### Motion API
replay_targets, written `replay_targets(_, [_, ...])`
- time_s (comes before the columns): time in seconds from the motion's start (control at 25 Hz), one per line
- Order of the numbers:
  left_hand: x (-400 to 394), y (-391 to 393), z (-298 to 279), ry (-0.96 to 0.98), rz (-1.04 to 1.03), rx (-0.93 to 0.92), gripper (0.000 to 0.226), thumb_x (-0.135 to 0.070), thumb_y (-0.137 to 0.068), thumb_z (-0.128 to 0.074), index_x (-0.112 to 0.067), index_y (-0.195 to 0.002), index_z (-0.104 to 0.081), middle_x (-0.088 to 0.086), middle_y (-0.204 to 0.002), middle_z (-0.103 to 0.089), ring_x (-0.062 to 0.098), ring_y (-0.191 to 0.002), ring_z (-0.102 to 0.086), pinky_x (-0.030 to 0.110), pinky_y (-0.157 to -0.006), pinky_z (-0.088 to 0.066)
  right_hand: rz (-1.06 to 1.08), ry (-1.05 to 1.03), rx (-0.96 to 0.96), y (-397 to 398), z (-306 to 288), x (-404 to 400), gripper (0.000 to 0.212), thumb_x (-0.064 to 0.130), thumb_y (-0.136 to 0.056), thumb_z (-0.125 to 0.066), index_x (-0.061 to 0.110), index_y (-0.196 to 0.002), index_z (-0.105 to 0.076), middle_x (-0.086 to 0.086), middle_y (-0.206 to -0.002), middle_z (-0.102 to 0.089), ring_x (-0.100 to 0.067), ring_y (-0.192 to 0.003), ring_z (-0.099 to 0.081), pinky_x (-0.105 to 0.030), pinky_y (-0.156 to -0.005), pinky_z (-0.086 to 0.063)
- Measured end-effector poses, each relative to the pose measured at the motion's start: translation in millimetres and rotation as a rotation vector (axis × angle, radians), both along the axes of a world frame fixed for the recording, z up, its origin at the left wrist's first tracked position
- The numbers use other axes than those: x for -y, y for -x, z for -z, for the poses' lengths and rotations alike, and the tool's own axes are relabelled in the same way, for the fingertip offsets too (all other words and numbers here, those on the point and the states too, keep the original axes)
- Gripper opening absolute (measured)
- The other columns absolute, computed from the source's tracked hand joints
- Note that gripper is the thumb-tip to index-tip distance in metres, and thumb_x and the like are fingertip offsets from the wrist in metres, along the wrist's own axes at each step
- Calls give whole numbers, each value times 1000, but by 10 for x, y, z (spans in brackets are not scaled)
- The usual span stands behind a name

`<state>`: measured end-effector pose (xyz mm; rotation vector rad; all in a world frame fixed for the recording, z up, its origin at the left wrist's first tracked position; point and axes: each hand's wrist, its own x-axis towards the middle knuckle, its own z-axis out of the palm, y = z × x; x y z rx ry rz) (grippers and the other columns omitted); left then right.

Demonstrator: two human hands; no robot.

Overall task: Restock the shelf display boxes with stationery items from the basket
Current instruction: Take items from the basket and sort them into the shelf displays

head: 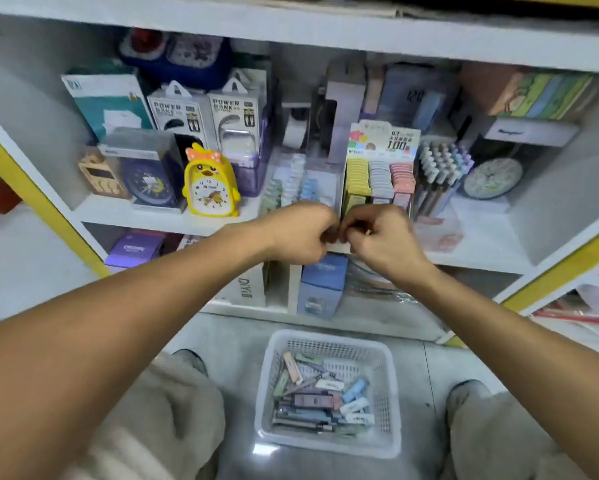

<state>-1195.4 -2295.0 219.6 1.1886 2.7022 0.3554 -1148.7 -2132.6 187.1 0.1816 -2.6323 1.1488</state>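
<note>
both hands meet at the shelf's front edge, left hand [300, 233] & right hand [377, 237] w/ fingers curled round sth small; can't tell what. display box [379, 181] just behind. basket [329, 393] on floor, still stocked. prob mid-placing; next: slot item in.

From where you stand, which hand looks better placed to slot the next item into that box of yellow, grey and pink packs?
Probably the right hand: it sits directly below the display box, while the left hand is beside it, under the clear tray.
</note>
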Motion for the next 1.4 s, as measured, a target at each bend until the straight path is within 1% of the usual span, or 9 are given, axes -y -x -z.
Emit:
replay_targets(0.2, [-367,-206,983,491,105,460,34,-7,-87,-58,-6,-121,-63,0,-79,-63,19,-65,-64,34,-63,-57,-87,-348,682,-347,1342,-321,24,0,-86,-57,13,-96,-74,-4,-92,-73,-20,-86,-71,-25,-72,-52])
replay_targets(0.32, [-548,-333,1714,576,133,436,38,-20,-87,-67,-3,-121,-63,13,-112,-67,28,-92,-67,37,-75,-57,-115,-541,857,-588,2042,-469,39,4,-88,-57,13,-125,-65,-7,-128,-64,-24,-117,-60,-32,-98,-49])
replay_targets(0.4, [-561,-495,2238,586,107,449,33,-22,-85,-71,-4,-112,-64,12,-111,-66,29,-94,-63,32,-72,-51,-159,-599,909,-778,2424,-544,45,3,-88,-56,9,-133,-57,-11,-135,-58,-27,-122,-55,-36,-98,-49])
replay_targets(0.52, [-442,-788,2891,652,80,488,32,-16,-82,-71,-8,-111,-61,13,-114,-64,29,-97,-62,34,-76,-52,-232,-678,959,-1037,2887,-601,58,8,-88,-61,8,-143,-42,-13,-144,-43,-31,-131,-49,-42,-101,-48])
replay_targets(0.68, [-372,-1143,3539,674,8,395,74,-18,-80,-72,0,-142,-36,17,-133,-50,34,-120,-51,44,-88,-50,-321,-883,866,-1234,3319,-511,78,18,-83,-68,8,-149,-28,-11,-151,-30,-30,-137,-37,-43,-100,-46])
replay_targets(0.84, [-399,-1207,3838,756,39,243,90,-24,-75,-76,3,-145,-26,19,-136,-40,34,-123,-39,44,-101,-41,-326,-1076,762,-1331,3594,-409,98,28,-77,-75,2,-152,-18,-16,-152,-28,-33,-139,-34,-44,-102,-43])
replay_targets(0.92, [-445,-1169,3915,733,101,236,91,-25,-73,-81,1,-144,-30,16,-131,-43,30,-119,-42,42,-99,-42,-287,-1065,718,-1329,3680,-392,90,23,-76,-76,2,-148,-26,-14,-144,-38,-32,-130,-43,-41,-96,-47])
replay_targets(1.08, [-380,-1207,4011,585,1,239,62,-15,-83,-69,-5,-135,-35,16,-130,-46,30,-119,-44,41,-100,-42,-201,-900,664,-1256,3737,-420,59,12,-78,-71,7,-131,-45,-9,-125,-51,-27,-114,-52,-35,-80,-53])
replay_targets(1.4, [-370,-1266,4122,491,-222,339,47,-21,-87,-70,-7,-124,-46,14,-120,-55,29,-113,-52,40,-88,-54,-185,-863,678,-1223,3787,-455,49,13,-86,-68,7,-131,-50,-13,-128,-51,-28,-116,-55,-36,-84,-52])
